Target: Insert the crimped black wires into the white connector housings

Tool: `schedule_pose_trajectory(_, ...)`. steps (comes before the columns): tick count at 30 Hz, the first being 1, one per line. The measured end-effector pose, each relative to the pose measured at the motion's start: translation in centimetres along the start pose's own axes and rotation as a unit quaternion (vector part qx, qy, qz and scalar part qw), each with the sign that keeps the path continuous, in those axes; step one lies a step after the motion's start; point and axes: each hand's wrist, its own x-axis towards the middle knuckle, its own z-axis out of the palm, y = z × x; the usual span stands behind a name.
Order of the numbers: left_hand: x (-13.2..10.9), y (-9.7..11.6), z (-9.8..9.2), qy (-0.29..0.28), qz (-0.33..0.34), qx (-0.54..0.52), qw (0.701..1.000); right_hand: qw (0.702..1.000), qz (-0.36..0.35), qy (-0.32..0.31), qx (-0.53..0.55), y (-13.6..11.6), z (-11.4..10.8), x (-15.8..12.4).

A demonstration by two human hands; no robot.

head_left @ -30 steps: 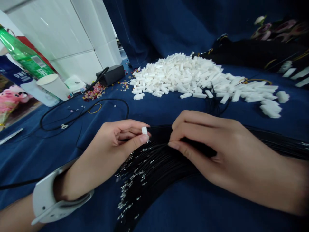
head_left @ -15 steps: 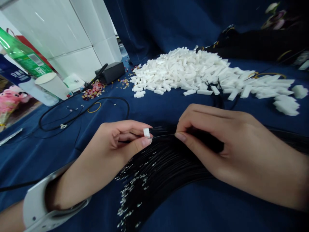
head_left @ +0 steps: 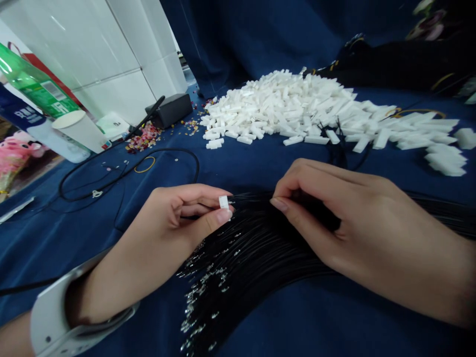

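Between thumb and fingers, my left hand [head_left: 186,218] pinches a small white connector [head_left: 223,202]. Thin dark wires run from beside the connector toward the right. My right hand [head_left: 334,223] is closed in a pinch at thumb and forefinger, just right of the connector; whatever lies between those fingertips is too small to make out. Under and between both hands spreads a bundle of black wires [head_left: 260,253], with shiny metal ends [head_left: 201,292] fanned out at the lower left of the bundle.
Behind the hands lies a big heap of white connectors [head_left: 282,106]. At the left are a paper cup [head_left: 80,131], a green bottle [head_left: 48,91], a black box [head_left: 173,110], a looped black cable [head_left: 65,191] and a yellow band [head_left: 145,165]. Blue cloth [head_left: 290,317] covers the table.
The connector in my left hand has shifted slightly left and tilted. The wire seen earlier between it and my right fingertips no longer shows clearly.
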Motion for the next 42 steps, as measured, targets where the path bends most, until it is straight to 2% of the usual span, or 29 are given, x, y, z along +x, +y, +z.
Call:
schedule_pose_trajectory(13, 0.2, 0.3, 0.0, -0.007, 0.012, 0.031, 0.999, 1.0, 0.013, -0.006, -0.012, 0.1, 0.3, -0.2)
schedule_pose_trajectory(20, 0.3, 0.6, 0.0, 0.0, -0.002, 0.014, 1.0, 0.999, -0.033, -0.026, 0.017, -0.3, 0.0, -0.1)
schedule_pose_trajectory(27, -0.3, 0.7, 0.1, -0.012, 0.001, 0.028, 1.0, 1.0, -0.025, -0.001, 0.007, -0.1, 0.1, -0.5)
schedule_pose_trajectory(32, -0.6, 0.8, 0.5, -0.039, -0.017, 0.002, 0.999, 0.999, -0.036, -0.032, 0.015, -0.2, 0.2, -0.4)
schedule_pose_trajectory(39, -0.7, 0.8, 0.6, -0.034, -0.033, -0.008, 0.999, 0.995, -0.062, -0.069, 0.033, -0.3, 0.1, -0.7)
schedule_pose_trajectory(42, -0.6, 0.8, 0.6, -0.034, -0.037, -0.01, 0.999, 0.996, -0.049, -0.073, 0.034, -0.2, 0.1, -0.8)
